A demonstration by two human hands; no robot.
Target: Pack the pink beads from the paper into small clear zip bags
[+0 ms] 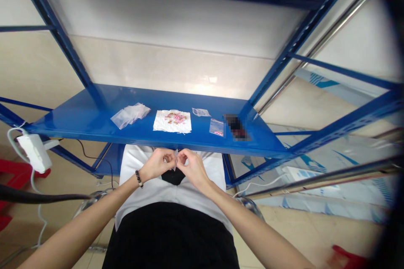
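Plastic bag (176, 153), small and clear, is up between my fingertips, over my lap and just off the front edge of the blue shelf (94, 111). My left hand (158, 163), with a beaded bracelet (139, 179) at its wrist, pinches it from one side between thumb and finger; my right hand (195, 168) pinches it from the other, the tips nearly meeting. Whether anything lies inside is too small to tell. I judge it almost weightless, thin and limp, a little slippery, with sides likely to cling, so the best hold is a light pinch by the two faces near the top edge; a hard tug could stretch or tear it. On the shelf, a fanned pile of clear bags (131, 115) lies to the left, then white paper (160, 125) bearing pink and greenish pieces (178, 117). Right of that lie a flat clear packet (201, 112) and a pouch (217, 126) with pink bits at its bottom.
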